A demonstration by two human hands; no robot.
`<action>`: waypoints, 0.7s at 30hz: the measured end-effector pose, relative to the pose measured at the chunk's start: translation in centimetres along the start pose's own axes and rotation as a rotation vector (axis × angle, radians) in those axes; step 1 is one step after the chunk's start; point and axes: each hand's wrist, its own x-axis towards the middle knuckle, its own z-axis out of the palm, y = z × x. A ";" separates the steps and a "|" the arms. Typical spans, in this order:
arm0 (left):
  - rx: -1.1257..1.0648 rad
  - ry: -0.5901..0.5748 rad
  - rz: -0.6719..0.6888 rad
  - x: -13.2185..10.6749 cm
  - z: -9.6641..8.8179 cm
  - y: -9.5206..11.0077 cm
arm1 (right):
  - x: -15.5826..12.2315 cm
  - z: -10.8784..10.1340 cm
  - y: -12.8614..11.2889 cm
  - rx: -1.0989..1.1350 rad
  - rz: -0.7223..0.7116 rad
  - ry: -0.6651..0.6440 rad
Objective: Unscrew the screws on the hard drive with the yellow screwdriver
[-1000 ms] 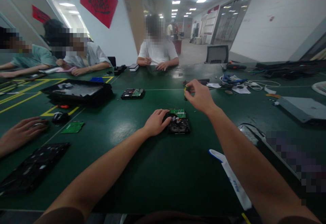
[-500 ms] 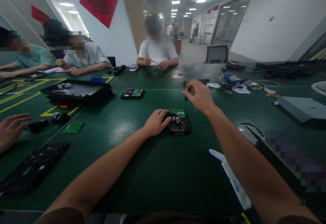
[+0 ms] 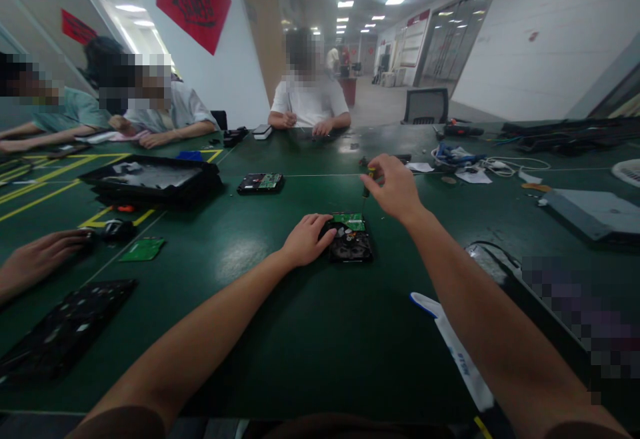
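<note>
An opened black hard drive (image 3: 351, 241) with a green circuit board at its far end lies on the green table (image 3: 310, 332) in front of me. My left hand (image 3: 306, 239) rests against the drive's left side, fingers curled on its edge. My right hand (image 3: 394, 188) is above the drive's far right corner, pinched round the yellow-and-black handle of a small screwdriver (image 3: 367, 184) that points down toward the drive.
A second hard drive (image 3: 261, 183) lies farther back; a black tray (image 3: 153, 180) and a loose green board (image 3: 143, 249) are to the left. Another person's hand (image 3: 37, 261) rests at the left edge. People sit across the table. Cables (image 3: 460, 158) and a grey case (image 3: 593, 209) lie right.
My right hand's fingers have shifted slightly on the screwdriver handle. The other person's hand at the left edge pulled back, then came forward again to a black object.
</note>
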 end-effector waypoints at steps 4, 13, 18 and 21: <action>-0.004 0.007 -0.009 -0.1 0.0 0.0 | -0.1 0.1 0.0 0.009 0.003 -0.012; -0.006 0.000 -0.006 0.0 0.0 0.0 | 0.0 0.0 0.0 0.007 -0.015 -0.031; -0.010 0.004 -0.005 0.1 0.2 -0.2 | 0.0 0.2 0.3 0.063 -0.013 -0.019; -0.008 0.003 -0.002 0.1 0.3 -0.3 | 0.0 0.2 0.4 0.088 0.018 -0.025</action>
